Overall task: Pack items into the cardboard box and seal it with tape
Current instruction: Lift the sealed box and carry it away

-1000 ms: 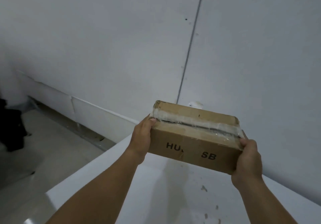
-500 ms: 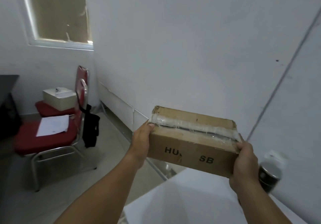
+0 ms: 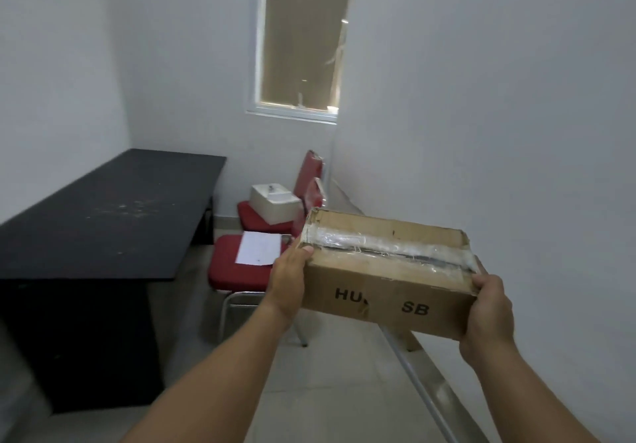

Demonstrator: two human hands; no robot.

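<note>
My left hand and right hand clamped on opposite ends of the cardboard box, box held between them in mid-air, rectangular, matte brown, wrinkled clear tape along the top seam

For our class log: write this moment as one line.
taped brown cardboard box | left hand, right hand | held at ends, mid-air

Brown box, red chairs, black table.
</note>
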